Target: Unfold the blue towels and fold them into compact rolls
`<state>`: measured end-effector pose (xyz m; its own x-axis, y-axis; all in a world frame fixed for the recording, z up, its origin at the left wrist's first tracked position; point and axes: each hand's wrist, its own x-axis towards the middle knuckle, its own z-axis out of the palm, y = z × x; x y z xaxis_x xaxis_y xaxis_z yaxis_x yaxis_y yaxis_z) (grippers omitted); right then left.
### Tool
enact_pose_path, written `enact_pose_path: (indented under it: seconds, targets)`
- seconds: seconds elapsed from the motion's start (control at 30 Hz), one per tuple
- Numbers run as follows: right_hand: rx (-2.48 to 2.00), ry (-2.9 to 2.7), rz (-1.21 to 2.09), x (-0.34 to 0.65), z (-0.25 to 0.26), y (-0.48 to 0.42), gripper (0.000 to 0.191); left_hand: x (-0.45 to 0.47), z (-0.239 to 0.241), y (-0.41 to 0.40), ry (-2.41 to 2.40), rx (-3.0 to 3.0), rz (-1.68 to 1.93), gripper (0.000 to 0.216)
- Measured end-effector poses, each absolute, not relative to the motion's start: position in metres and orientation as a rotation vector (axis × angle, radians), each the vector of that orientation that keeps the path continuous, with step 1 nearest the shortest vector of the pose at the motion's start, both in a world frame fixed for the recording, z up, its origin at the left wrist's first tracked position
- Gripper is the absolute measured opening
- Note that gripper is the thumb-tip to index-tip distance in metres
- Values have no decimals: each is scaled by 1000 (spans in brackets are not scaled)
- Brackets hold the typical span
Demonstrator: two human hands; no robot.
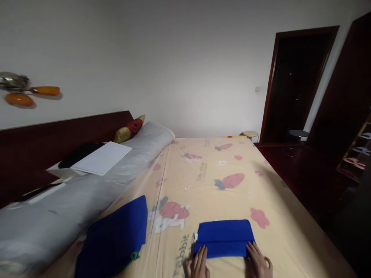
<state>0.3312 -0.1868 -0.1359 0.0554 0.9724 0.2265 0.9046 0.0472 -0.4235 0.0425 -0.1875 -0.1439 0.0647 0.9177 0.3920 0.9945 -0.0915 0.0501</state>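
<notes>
A small blue cloth [223, 237], folded into a neat rectangle, lies on the yellow bedsheet [220, 193] near the bottom edge of the view. My left hand [199, 264] rests flat at its near left corner, fingers stretched onto the fabric. At the near right corner my right hand [259, 262] does the same, fingertips touching the cloth's edge. Neither hand grips the cloth. A larger blue folded garment [116, 239] lies to the left on the bed, apart from both hands.
A long grey bolster [87, 185] runs along the dark headboard [58, 139], with a white sheet [101, 158] and a red-gold pillow [130, 129] on it. Right of the bed are dark floor, a round stool [251, 134] and an open doorway [298, 85].
</notes>
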Motion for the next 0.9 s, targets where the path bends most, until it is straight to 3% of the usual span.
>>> enact_pose_path:
  seconds: [0.33, 0.53, 0.7, 0.9]
  targets:
    - [-2037, -2096, 331, 324, -46, -136, 40, 51, -57, -130, -2252, -2305, -258, 53]
    - [-2102, -2071, 317, 309, -51, -132, 46, 63, -45, -120, -2240, -2371, -157, 53]
    - [-1649, -2227, 397, 266, -62, -137, 53, 91, -60, -126, -1773, -2680, -331, 61]
    - [-1601, -2223, 387, 286, -78, -125, 45, 71, -63, -125, -1556, -2626, -355, 53]
